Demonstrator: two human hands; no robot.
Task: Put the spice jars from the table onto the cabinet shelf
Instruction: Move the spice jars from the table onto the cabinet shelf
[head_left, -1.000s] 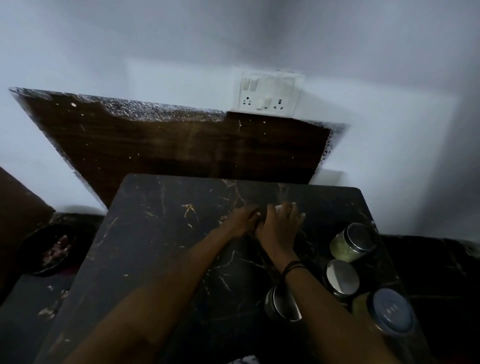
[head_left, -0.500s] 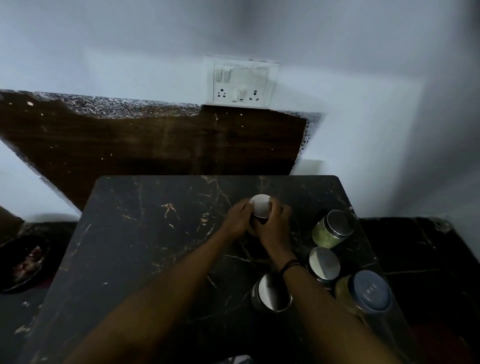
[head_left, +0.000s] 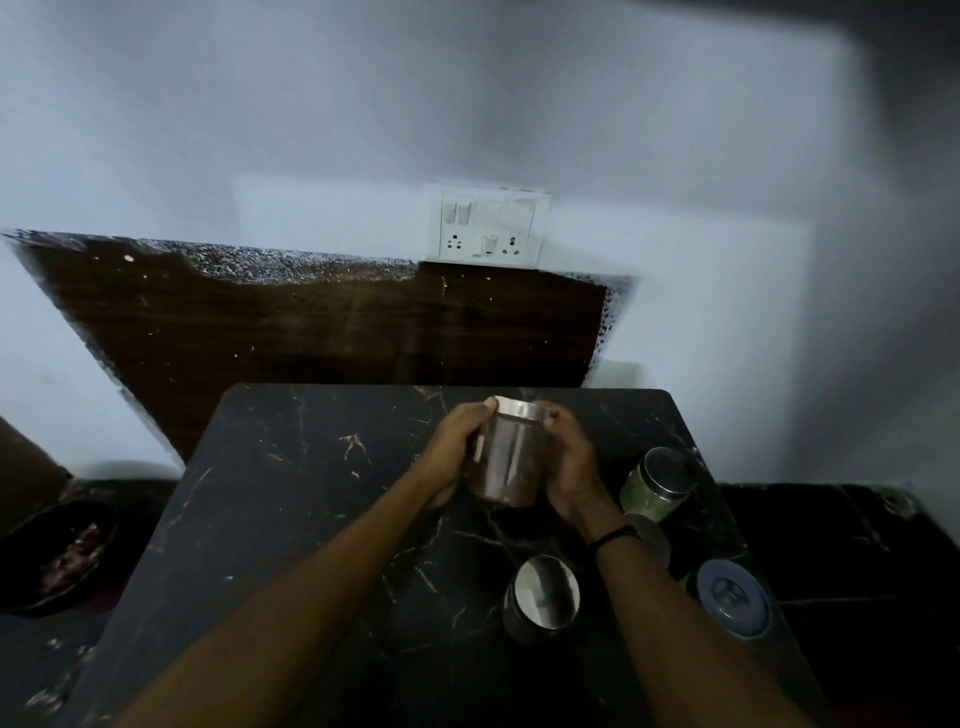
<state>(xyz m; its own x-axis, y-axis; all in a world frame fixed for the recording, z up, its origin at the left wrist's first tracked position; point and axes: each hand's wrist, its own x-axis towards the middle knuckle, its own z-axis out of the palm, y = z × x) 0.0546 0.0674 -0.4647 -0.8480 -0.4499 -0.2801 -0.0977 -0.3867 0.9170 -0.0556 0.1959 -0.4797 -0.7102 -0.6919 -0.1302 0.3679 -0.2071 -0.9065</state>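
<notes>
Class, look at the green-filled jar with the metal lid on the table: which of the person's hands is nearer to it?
Right. The right hand is just beside the green-filled jar; the left hand is across the held jar.

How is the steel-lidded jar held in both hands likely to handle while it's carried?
The jar looks rigid, with smooth clear walls, so probably somewhat slippery; the left hand and right hand both wrap it. Dark contents seem to fill it, suggesting moderate weight. Its round body would likely roll if laid down.

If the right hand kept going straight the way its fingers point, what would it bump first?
The jar it already holds; beyond that, probably the left hand on the jar's other side, though depth is unclear.
</notes>
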